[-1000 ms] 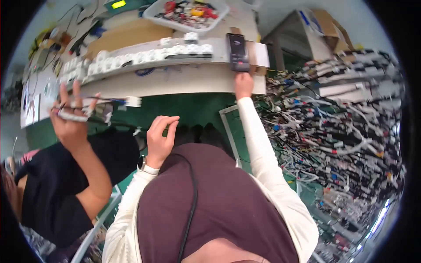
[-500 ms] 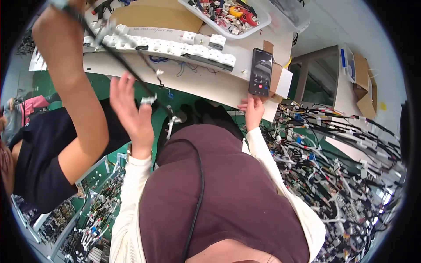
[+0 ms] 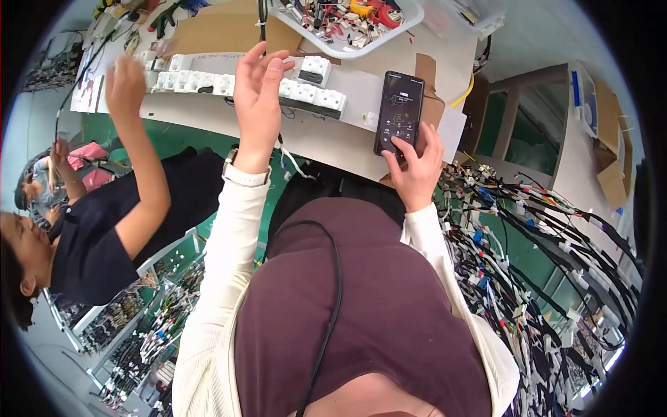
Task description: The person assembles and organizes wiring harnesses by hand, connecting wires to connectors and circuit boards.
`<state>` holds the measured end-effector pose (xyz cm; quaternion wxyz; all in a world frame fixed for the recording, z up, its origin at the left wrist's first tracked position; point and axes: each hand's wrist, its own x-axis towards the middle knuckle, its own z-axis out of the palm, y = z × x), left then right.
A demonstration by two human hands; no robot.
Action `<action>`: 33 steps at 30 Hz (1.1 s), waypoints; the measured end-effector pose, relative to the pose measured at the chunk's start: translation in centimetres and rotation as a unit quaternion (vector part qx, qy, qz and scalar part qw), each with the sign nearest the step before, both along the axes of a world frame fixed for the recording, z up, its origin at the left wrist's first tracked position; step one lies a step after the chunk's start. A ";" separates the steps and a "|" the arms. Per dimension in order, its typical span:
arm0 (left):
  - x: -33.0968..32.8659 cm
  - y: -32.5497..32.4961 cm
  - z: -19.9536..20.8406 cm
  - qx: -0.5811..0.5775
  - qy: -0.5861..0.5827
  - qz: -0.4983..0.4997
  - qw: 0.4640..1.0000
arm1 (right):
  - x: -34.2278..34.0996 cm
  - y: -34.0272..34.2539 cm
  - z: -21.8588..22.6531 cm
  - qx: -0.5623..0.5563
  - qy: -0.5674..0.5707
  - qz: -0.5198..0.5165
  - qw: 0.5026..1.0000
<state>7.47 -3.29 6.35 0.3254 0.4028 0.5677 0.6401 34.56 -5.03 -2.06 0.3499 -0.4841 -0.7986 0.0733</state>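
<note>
My left hand [image 3: 257, 108] is raised over the table's front edge, its fingers apart and loosely bent. A black taped wire harness [image 3: 262, 21] comes down to its fingertips, passes behind the hand and shows again below with white connectors [image 3: 297, 164]. My right hand [image 3: 417, 169] is at the lower end of a dark phone [image 3: 401, 104], index fingertip on the lit screen and thumb beside the lower edge. The phone leans against a brown cardboard box [image 3: 431, 111]. A row of white sockets [image 3: 187, 81] runs along the table, partly behind my left hand.
A co-worker's hand [image 3: 126, 87], blurred, is lifted at the left. A clear bin [image 3: 340, 53] of small connectors and tools stands at the back. Bundled harnesses [image 3: 514, 278] hang thickly at my right. A thin black cord [image 3: 338, 292] lies down my front.
My left hand has risen to the right, toward the table. My right hand has moved from below the phone onto its screen. The co-worker's arm has drawn back, and the harness now hangs by my hand.
</note>
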 end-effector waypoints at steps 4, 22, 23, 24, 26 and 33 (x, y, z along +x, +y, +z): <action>-0.3 -1.1 -1.2 0.005 0.005 0.041 0.999 | 0.1 -0.3 -1.8 -0.033 0.073 -0.006 0.997; -12.4 -7.6 -3.2 -0.017 0.094 0.149 0.984 | -4.2 3.0 2.0 -0.194 -0.058 -0.116 0.972; -12.3 -7.3 -3.1 -0.020 0.093 0.137 0.986 | -3.6 4.1 2.6 -0.190 -0.069 -0.104 0.974; -12.2 -6.8 -2.9 -0.026 0.118 0.125 0.985 | -3.1 5.4 2.7 -0.201 -0.095 -0.105 0.969; -11.8 -5.8 -2.6 -0.052 0.120 0.092 0.987 | -2.5 8.7 2.7 -0.227 -0.143 -0.091 0.959; -5.5 -1.7 -4.6 -0.040 0.346 -0.047 0.936 | -1.1 22.3 1.1 -0.297 -0.182 0.015 0.937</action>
